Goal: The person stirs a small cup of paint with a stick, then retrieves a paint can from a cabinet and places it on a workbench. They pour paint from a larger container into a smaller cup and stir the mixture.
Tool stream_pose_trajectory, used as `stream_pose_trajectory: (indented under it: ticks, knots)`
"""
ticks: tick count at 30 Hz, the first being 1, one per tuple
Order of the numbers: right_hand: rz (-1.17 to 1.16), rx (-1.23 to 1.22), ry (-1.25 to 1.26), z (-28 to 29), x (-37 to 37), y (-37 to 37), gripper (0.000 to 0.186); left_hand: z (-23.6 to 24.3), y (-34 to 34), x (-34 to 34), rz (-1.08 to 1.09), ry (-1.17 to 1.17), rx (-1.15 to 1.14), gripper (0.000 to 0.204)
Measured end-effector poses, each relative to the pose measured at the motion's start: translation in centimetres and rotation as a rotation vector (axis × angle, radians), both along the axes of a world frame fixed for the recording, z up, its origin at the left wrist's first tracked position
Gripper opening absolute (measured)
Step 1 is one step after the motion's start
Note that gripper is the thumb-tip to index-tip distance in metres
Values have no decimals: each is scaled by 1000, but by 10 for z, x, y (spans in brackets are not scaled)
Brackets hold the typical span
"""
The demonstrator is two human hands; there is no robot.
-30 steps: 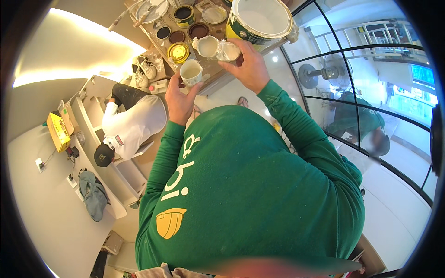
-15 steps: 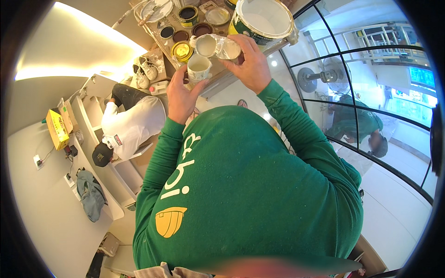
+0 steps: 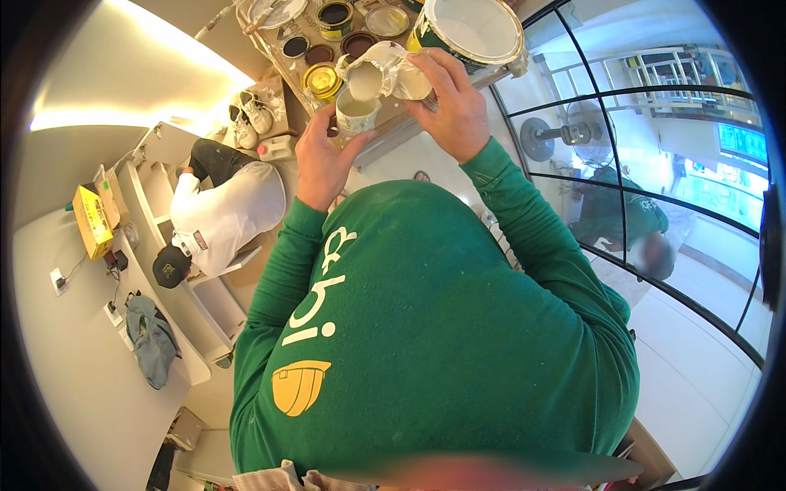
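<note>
My left hand (image 3: 322, 159) is closed around a pale paper-like cup (image 3: 358, 123), mouth up. In my right hand (image 3: 454, 110) is a white, paint-smeared container (image 3: 409, 84), tilted toward the left. Its mouth hangs just over the cup's rim, with pale liquid showing inside. Whether the two rims touch I cannot tell. Just beyond the cup a yellow tin (image 3: 322, 82) stands on the worktable (image 3: 389, 146). A large paint bucket (image 3: 423, 37) with a whitish rim stands beyond my right hand.
Several open tins of dark paint (image 3: 335, 18) crowd the table's far side. At left, a person in a white shirt (image 3: 233, 214) bends over a cabinet (image 3: 155, 192). White shoes (image 3: 254, 117) lie near the table. A black-framed glass partition (image 3: 607, 94) stands at right.
The container in my right hand has tipped further, its mouth now lower over the cup. The cup has shifted slightly right and up in view. My view has shifted a little.
</note>
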State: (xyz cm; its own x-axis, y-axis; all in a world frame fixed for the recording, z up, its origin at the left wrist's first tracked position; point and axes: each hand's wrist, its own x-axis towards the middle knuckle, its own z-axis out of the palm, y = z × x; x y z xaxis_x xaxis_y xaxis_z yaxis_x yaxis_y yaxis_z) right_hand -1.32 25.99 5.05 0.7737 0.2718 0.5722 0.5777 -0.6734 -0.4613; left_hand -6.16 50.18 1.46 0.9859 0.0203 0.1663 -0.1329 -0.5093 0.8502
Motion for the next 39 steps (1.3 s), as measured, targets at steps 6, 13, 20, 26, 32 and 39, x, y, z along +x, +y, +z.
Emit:
stream_pose_trajectory:
  ticks: [6,13,20,26,32,39]
  knots:
    - [-6,-31,-64,4,3,-1,81,0,-1,2,-5,43,-41,67]
    - [4,-18,-91,10,4,0,79,1,-1,5,-15,22,-44,69]
    - [2,-6,-108,11,5,1,78,2,-2,6,-20,16,-27,70]
    - [-5,-12,-138,11,5,1,79,4,-2,6,-29,17,-28,70]
    - [0,-15,-159,12,4,0,80,4,-1,5,-35,13,-31,69]
    - [-11,-5,-123,10,2,0,75,5,-1,4,-34,16,-47,68]
